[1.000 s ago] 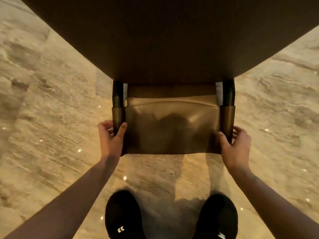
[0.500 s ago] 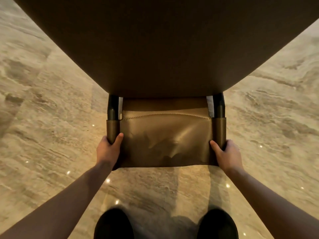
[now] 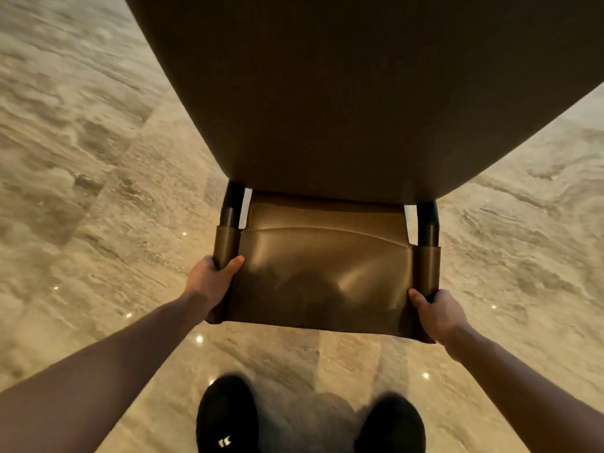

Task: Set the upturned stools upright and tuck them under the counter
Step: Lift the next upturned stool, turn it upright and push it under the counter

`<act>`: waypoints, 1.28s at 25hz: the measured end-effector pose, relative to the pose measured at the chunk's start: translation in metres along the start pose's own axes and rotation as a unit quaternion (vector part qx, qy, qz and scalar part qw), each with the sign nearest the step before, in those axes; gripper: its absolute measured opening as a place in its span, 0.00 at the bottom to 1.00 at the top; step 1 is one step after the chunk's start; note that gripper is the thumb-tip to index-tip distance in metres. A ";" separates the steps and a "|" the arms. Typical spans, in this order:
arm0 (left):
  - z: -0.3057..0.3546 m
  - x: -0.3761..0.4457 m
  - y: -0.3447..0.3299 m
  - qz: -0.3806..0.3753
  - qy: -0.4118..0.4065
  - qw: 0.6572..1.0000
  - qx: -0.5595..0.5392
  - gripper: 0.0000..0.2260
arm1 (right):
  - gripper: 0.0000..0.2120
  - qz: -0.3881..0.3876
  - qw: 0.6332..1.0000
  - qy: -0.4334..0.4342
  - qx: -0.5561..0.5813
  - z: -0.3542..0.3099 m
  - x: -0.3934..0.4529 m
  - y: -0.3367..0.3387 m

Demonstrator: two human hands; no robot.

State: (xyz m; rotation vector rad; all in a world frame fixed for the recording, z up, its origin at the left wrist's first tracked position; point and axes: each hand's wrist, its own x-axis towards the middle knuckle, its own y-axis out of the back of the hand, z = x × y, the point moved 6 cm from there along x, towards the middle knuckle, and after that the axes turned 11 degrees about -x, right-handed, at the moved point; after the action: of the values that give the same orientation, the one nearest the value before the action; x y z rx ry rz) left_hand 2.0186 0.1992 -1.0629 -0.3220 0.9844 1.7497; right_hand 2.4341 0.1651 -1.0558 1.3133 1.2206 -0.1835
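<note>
Hands clamp stool's leather backrest [image 3: 323, 269]: left hand [image 3: 209, 282], right hand [image 3: 436, 313] wrapped round sleeved posts. Stool [image 3: 327, 223] part-tucked beneath desk [image 3: 359, 93]. Looks heavy, rigid-framed; leather slick, grip posts.

Bar or café: polished marble floor [image 3: 98, 191], leather stool [image 3: 323, 273].

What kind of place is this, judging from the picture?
Probably a bar or dining area indoors: a polished marble-like floor, a dark counter overhead, and a leather-backed stool beneath it.
</note>
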 end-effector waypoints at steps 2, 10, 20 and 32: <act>0.034 -0.039 0.027 -0.002 0.021 1.000 0.014 0.17 | 0.17 -0.001 1.000 -0.006 -0.011 -0.012 -0.044 0.034; 0.211 -0.198 0.134 -0.028 0.068 0.995 0.071 0.18 | 0.22 -0.014 0.998 -0.048 -0.049 -0.078 -0.216 0.215; 0.433 -0.330 0.222 -0.068 0.094 0.986 0.119 0.15 | 0.08 -0.061 0.998 0.009 -0.011 -0.181 -0.364 0.432; 0.642 -0.320 0.262 0.071 -0.102 0.978 0.165 0.03 | 0.11 0.107 0.991 0.075 -0.017 -0.351 -0.369 0.564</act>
State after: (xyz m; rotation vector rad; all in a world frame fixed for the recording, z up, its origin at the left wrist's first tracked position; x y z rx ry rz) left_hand 2.0704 0.4381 -0.3395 0.1405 1.1447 1.6712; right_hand 2.4769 0.4449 -0.3506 1.4383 1.1923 0.0905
